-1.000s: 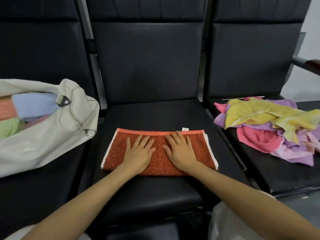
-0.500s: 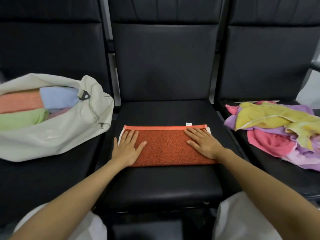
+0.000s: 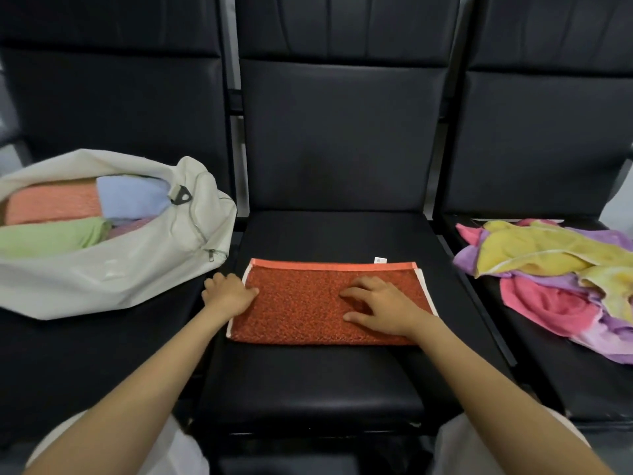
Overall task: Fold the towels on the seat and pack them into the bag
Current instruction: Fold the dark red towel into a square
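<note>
A red-orange towel [image 3: 301,306] lies folded into a long strip across the middle black seat [image 3: 329,234], its white label at the far edge. My left hand [image 3: 228,295] curls over the towel's left end, thumb on top and fingers tucked at the edge. Resting on the right half of the towel is my right hand [image 3: 380,308], fingers apart and arched, holding nothing. A white bag [image 3: 113,272] lies open on the left seat, with folded orange, blue and green towels [image 3: 51,207] inside.
A loose heap of yellow, pink and purple towels [image 3: 548,265] lies on the right seat. Black seat backs rise behind all three seats. My white-clad knees show at the bottom edge, in front of the middle seat.
My hands slid apart from the towel's middle. The left one reached the left end and curled over it; the right one came back toward the middle and arched its fingers.
</note>
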Demonstrator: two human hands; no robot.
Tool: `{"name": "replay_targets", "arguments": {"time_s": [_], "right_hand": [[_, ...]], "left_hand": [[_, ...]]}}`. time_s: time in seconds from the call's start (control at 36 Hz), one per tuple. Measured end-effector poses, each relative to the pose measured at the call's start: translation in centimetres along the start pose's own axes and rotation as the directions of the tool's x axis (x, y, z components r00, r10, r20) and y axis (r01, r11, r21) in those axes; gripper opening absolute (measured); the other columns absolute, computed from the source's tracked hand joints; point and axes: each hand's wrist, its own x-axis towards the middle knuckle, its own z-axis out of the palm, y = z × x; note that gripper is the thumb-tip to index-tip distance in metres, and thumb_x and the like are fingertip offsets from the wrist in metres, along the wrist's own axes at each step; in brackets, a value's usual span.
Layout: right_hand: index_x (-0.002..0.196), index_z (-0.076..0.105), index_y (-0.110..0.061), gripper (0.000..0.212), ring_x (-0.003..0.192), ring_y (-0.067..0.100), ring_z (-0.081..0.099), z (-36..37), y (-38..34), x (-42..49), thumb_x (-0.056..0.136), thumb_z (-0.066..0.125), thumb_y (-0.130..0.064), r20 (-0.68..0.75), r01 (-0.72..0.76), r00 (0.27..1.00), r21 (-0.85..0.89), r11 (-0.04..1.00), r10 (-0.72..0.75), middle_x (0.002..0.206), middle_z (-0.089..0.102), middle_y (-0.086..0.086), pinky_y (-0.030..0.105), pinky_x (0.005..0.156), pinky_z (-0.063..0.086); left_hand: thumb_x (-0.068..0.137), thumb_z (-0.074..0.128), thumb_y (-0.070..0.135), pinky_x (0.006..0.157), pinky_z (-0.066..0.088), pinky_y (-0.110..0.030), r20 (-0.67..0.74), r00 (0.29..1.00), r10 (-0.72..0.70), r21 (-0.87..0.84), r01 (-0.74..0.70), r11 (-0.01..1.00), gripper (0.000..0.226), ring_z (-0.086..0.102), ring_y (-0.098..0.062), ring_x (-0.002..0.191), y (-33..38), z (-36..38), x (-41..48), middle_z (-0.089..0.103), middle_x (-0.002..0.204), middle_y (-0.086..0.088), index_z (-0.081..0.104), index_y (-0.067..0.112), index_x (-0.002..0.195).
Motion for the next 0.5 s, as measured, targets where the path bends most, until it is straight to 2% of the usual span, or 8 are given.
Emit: {"name": "replay_targets", "arguments": {"time_s": [0.11,0.25,0.31,0.36,0.42,0.44,0.5], "right_hand": [[0.143,0.040,-0.035,0.058,0.138,0.017,0.028,-0.8,-0.6,0.1,0.091,0.048,-0.059,0.077,-0.048,0.996,-0.028,0.998,0.050,0.149,0.033,-0.006,0.042,0.111,0.023],[0.148,0.031,-0.037,0.063,0.142,0.016,0.020,-0.6,-1.8,0.5,0.092,0.041,-0.063,0.109,-0.072,0.991,-0.082,0.994,0.081,0.154,0.026,-0.006,0.043,0.113,0.017],[0.149,0.028,-0.036,0.064,0.143,0.018,0.018,-0.2,-2.1,0.9,0.093,0.036,-0.065,0.105,-0.070,0.991,-0.105,0.992,0.081,0.155,0.024,-0.005,0.045,0.112,0.017],[0.150,0.025,-0.036,0.075,0.143,0.019,0.017,0.1,-2.6,1.2,0.086,0.021,-0.075,0.112,-0.070,0.990,-0.136,0.988,0.085,0.156,0.023,-0.004,0.046,0.113,0.017],[0.151,0.022,-0.036,0.096,0.143,0.020,0.016,0.5,-3.2,1.5,0.071,0.004,-0.086,0.109,-0.071,0.990,-0.144,0.987,0.088,0.157,0.021,-0.004,0.047,0.113,0.016],[0.151,0.021,-0.035,0.097,0.144,0.021,0.015,0.6,-3.5,1.6,0.070,0.002,-0.087,0.113,-0.078,0.989,-0.145,0.986,0.095,0.158,0.020,-0.003,0.047,0.114,0.016],[0.152,0.021,-0.033,0.077,0.145,0.022,0.014,0.5,-3.8,1.7,0.086,0.020,-0.074,0.118,-0.086,0.988,-0.094,0.992,0.097,0.158,0.019,-0.002,0.047,0.115,0.014]], "left_hand": [[0.096,0.048,0.046,0.104,0.032,-0.040,0.012,0.999,0.035,0.022,-0.035,0.999,0.051,0.032,-0.035,0.131,0.3,-0.2,0.2,0.038,0.141,-0.016,0.050,0.010,0.132],[0.098,0.050,0.029,0.088,0.045,-0.043,-0.123,0.981,0.150,-0.220,-0.174,0.960,0.029,0.056,-0.038,0.109,0.4,-1.1,-0.3,0.059,0.119,-0.020,0.046,0.005,0.115],[0.096,0.054,0.024,0.086,0.045,-0.043,-0.193,0.955,0.227,-0.230,-0.269,0.935,0.032,0.058,-0.038,0.106,1.0,-2.2,-1.1,0.062,0.116,-0.019,0.042,0.007,0.120],[0.093,0.058,0.020,0.088,0.046,-0.041,-0.211,0.920,0.331,-0.245,-0.377,0.893,0.045,0.059,-0.036,0.108,2.1,-3.6,-2.0,0.062,0.117,-0.016,0.039,0.017,0.133],[0.092,0.059,0.018,0.087,0.046,-0.035,-0.172,0.894,0.414,-0.235,-0.446,0.864,0.045,0.061,-0.031,0.105,3.8,-5.1,-2.8,0.064,0.115,-0.013,0.045,0.028,0.134],[0.092,0.059,0.017,0.083,0.045,-0.032,-0.137,0.883,0.449,-0.226,-0.469,0.854,0.040,0.062,-0.027,0.100,4.9,-5.7,-3.1,0.065,0.112,-0.012,0.051,0.030,0.129],[0.092,0.058,0.013,0.076,0.043,-0.025,-0.084,0.852,0.516,-0.238,-0.520,0.820,0.033,0.062,-0.022,0.096,7.3,-6.6,-4.1,0.067,0.113,-0.007,0.062,0.029,0.121]]}}
